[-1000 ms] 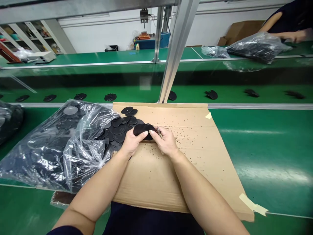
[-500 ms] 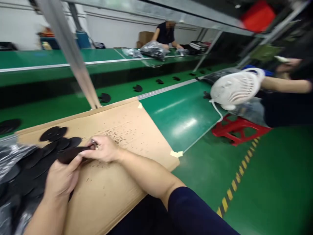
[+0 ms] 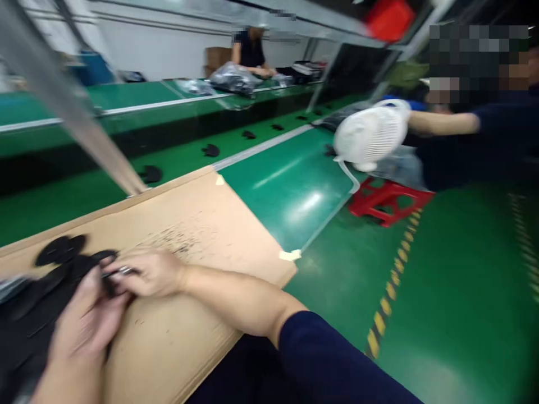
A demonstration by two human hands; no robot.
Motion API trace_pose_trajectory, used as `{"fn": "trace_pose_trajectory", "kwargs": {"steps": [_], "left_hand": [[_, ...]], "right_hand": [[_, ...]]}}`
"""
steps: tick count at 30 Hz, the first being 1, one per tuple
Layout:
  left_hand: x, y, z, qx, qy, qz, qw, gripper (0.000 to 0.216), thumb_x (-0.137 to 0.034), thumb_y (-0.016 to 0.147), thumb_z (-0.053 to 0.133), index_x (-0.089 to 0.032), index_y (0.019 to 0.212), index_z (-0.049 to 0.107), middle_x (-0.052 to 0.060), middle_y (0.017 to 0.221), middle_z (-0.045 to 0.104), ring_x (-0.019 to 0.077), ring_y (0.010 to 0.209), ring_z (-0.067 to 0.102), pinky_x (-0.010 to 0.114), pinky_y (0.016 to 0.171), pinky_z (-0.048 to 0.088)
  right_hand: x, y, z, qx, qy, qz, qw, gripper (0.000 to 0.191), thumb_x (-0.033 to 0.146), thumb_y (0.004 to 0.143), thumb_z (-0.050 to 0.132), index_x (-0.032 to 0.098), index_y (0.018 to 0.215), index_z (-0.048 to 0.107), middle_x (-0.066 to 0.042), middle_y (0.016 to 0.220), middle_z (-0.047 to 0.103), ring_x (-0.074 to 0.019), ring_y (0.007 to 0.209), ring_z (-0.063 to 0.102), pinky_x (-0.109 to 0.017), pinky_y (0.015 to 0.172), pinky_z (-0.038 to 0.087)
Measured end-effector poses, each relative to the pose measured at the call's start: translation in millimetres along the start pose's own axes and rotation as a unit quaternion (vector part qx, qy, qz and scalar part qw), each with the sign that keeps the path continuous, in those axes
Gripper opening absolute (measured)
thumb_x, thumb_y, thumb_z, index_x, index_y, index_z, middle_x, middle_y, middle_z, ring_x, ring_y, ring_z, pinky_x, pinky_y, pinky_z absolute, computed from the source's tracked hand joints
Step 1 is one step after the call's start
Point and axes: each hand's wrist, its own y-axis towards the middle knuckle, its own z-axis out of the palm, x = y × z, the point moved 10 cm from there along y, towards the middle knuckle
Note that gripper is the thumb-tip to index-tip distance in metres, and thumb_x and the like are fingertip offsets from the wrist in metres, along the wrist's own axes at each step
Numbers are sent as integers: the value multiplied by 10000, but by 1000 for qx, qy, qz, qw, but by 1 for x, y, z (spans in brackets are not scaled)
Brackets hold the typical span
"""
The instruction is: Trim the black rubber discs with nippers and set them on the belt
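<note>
At the lower left, my left hand [image 3: 86,322] and my right hand [image 3: 149,273] are closed together on a black disc [image 3: 110,283] over a flat cardboard sheet [image 3: 185,314]. A small metal tool [image 3: 120,271] shows between my right fingers. Several more black discs [image 3: 61,249] lie in a pile on the cardboard just left of my hands. The picture is blurred by motion.
A green conveyor belt [image 3: 278,185] runs past the cardboard with black parts [image 3: 210,150] spaced along it. A white fan [image 3: 370,134] stands on a red stool [image 3: 387,199] to the right, beside a seated person's arm [image 3: 442,122]. Another person [image 3: 250,53] works at the far bench.
The view has swung right, away from the plastic bags of discs and toward the fan and floor. My hands stay together on the black disc.
</note>
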Motion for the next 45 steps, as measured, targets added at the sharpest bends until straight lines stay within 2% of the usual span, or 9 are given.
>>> {"fn": "trace_pose_trajectory", "kwargs": {"steps": [1,3,5,13,24,34,39,42,45], "left_hand": [[6,-5,2,-25,-56,-36,997,329,-449,723,762,-240,956,661,-3,915,655,131,734,605,211,639,568],[17,-8,11,-28,-114,-100,988,406,-425,646,831,-202,933,649,3,828,636,109,643,579,196,576,537],[19,-5,14,-15,-139,-113,984,412,-421,678,815,-189,963,628,0,783,612,84,586,548,172,524,494],[20,-11,18,9,-168,-121,978,457,-447,680,813,-172,988,615,9,776,589,87,554,536,162,432,425],[19,-11,24,18,-189,-113,975,454,-433,635,845,-147,895,605,19,724,568,99,542,533,166,418,420],[11,3,21,48,-216,-81,972,572,-369,588,875,-155,1039,595,14,797,567,117,569,577,213,474,479],[10,2,23,68,-197,-92,974,640,-359,527,904,-147,1049,600,18,795,577,112,571,568,218,505,463],[8,3,24,70,-189,-87,976,674,-363,488,915,-139,1047,611,21,805,578,116,581,572,220,516,455],[8,4,24,68,-188,-86,976,698,-342,481,914,-137,1078,616,43,854,589,123,609,578,224,527,453]], "right_hand": [[7,-3,-4,-15,-10,-9,1000,149,229,911,569,204,1049,617,-19,1204,621,-138,1142,557,-271,1031,418],[16,-7,-16,-49,-16,-30,998,189,183,906,526,190,1058,639,-64,1145,648,-172,1111,578,-333,1011,438],[18,-6,-25,-79,-6,-55,995,196,223,918,506,186,1036,657,-85,1053,673,-194,1024,611,-369,955,472],[30,-6,-26,-87,-47,-102,990,216,225,931,477,186,1039,660,-75,893,680,-193,843,619,-369,843,499],[39,-9,-26,-92,-81,-132,984,208,192,924,483,202,1062,639,-76,923,674,-215,850,618,-392,814,491],[31,-9,-32,-133,-86,-154,975,133,214,873,591,176,972,670,-79,876,665,-197,747,634,-328,727,508],[11,-5,-34,-119,-28,-66,990,120,316,838,655,206,883,673,-104,795,671,-232,686,654,-357,637,524],[-12,-3,-33,-111,46,37,992,279,500,760,715,226,804,689,-130,773,669,-257,647,640,-376,528,496],[-31,-5,-30,-110,120,113,980,389,611,635,773,243,742,706,-144,780,664,-276,672,629,-412,568,512]]}}
